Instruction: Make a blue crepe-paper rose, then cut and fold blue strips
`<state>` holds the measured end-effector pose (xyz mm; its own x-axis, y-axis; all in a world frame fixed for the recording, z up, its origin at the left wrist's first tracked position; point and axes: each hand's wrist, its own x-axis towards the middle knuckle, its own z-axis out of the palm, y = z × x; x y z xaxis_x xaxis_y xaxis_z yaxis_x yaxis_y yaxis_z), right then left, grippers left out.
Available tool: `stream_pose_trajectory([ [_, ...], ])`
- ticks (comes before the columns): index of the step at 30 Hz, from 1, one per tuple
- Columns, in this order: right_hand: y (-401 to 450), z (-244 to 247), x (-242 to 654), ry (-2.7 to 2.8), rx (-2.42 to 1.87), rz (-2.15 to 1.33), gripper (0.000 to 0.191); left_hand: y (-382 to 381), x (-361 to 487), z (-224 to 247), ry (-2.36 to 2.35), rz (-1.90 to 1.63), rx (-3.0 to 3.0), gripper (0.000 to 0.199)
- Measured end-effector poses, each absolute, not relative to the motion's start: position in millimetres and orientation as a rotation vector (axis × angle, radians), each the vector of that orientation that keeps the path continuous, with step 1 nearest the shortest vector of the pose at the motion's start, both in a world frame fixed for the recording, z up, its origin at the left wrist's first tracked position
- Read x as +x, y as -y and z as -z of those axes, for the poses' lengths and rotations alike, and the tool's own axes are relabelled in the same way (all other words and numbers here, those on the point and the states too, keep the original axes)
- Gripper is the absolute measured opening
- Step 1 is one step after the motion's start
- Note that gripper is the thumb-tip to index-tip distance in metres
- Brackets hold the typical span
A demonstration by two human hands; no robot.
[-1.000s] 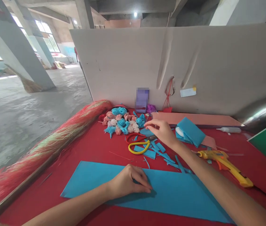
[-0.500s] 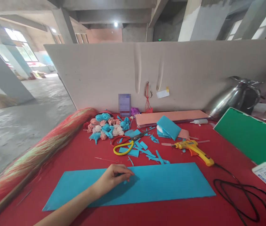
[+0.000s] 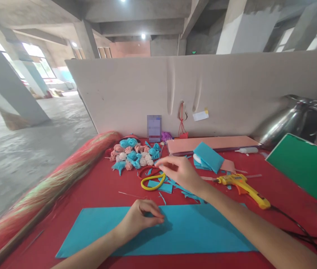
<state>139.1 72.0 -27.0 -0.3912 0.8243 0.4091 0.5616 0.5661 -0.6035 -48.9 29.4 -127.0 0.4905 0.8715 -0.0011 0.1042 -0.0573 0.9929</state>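
Note:
My left hand rests over a long blue crepe-paper sheet, thumb and fingertips drawn together in a pinch. Whatever lies between those fingertips is too small to make out. My right hand reaches over the scissors, fingers stretched left and thumb a little apart; I see nothing held in it. Under it show the yellow and red handles of the scissors, while their blades are hidden. Just beyond its fingertips sits a heap of blue, pink and white paper flowers.
Blue paper scraps lie around the scissors. To the right are a yellow glue gun with a black cord, folded blue paper, a green board and a metal jug. A fringed bundle runs along the left edge.
My right hand has come in from the right, over the scissors and scraps. My left hand keeps its pinch over the blue sheet. The view has shifted slightly.

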Motion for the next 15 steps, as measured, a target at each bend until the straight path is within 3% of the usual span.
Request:
stream_pose_trajectory([
  [2,-115.9,41.4,108.9,2.125,-1.149,-0.418,0.013,-29.8,-50.5,128.7,-0.876,-0.803,1.483,0.013],
  [6,-172.7,70.2,64.1,2.228,-1.199,-0.277,0.030,-30.3,-53.7,128.4,-0.856,-0.802,1.433,0.014],
  [15,-207.7,87.1,34.2,2.372,-1.257,-0.123,0.033,-28.2,-55.1,118.1,-0.867,-0.776,1.336,0.024],
])
